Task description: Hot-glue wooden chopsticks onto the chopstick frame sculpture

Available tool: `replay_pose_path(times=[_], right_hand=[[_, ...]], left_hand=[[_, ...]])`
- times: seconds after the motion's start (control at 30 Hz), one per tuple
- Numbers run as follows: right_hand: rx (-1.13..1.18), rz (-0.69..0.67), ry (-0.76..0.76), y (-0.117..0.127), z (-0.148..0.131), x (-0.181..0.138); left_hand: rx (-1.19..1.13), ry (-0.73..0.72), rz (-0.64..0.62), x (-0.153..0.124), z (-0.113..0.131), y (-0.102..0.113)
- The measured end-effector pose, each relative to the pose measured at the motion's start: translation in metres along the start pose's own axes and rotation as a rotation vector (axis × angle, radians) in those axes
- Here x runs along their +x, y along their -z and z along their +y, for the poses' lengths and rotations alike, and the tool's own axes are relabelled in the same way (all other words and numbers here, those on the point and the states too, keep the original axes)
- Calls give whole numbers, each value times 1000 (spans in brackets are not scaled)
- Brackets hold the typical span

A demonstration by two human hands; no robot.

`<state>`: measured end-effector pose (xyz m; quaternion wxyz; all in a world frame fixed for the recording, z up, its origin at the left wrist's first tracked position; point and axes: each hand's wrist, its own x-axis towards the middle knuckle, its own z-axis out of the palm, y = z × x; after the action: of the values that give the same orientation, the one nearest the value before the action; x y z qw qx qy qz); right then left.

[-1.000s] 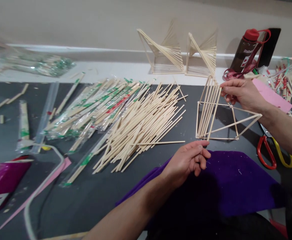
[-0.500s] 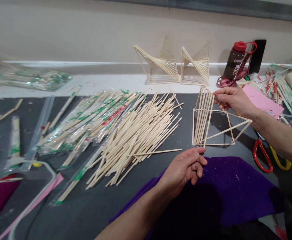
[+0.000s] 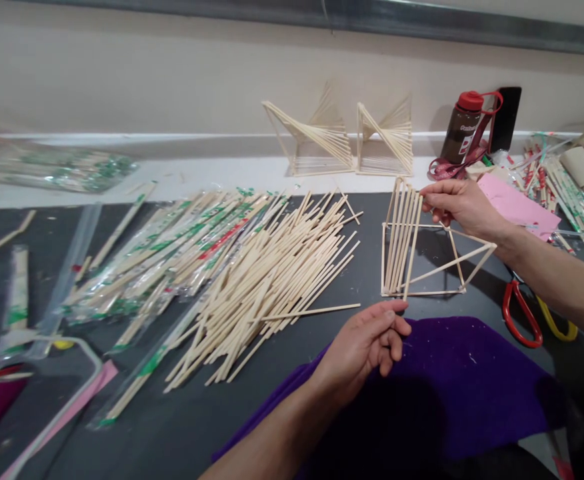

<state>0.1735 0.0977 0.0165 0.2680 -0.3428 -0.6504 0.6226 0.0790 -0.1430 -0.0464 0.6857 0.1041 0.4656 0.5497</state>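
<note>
From the head cam: the right hand (image 3: 459, 203) is pinching the top edge of the stick frame (image 3: 407, 247), which stands on the dark table (image 3: 197, 413) just past the purple cloth (image 3: 472, 380). The left hand (image 3: 367, 343) is loosely curled with nothing in it that I can see, fingertips just short of the frame's near corner. Progress-wise I'd call it partway. The outline looks built and a row of slanted sticks fills its left end, but the right half is only bare edges. Compare the two finished frames (image 3: 317, 137) against the back wall, which are fanned full from end to end. Plenty of material left too: a big pile of loose sticks (image 3: 272, 273) sits to the left, with a single stick (image 3: 312, 311) lying out toward the left hand, and wrapped chopsticks (image 3: 172, 247) beyond that. The scissors (image 3: 527, 317) lie under the right forearm, untouched.
</note>
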Motion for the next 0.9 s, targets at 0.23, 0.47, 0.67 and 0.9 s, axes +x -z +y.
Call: replay_pose_path(times=[0.23, 0.47, 0.67, 0.9], right_hand=[[-7, -12, 9, 1, 1, 1], [-47, -2, 19, 2, 0, 0], [-114, -3, 54, 3, -5, -2], [-191, 18, 109, 4, -5, -2]], left_hand=[[-1, 2, 5, 0, 0, 0], [-8, 15, 10, 0, 1, -2], [-4, 9, 5, -1, 1, -3], [-2, 14, 3, 0, 0, -2]])
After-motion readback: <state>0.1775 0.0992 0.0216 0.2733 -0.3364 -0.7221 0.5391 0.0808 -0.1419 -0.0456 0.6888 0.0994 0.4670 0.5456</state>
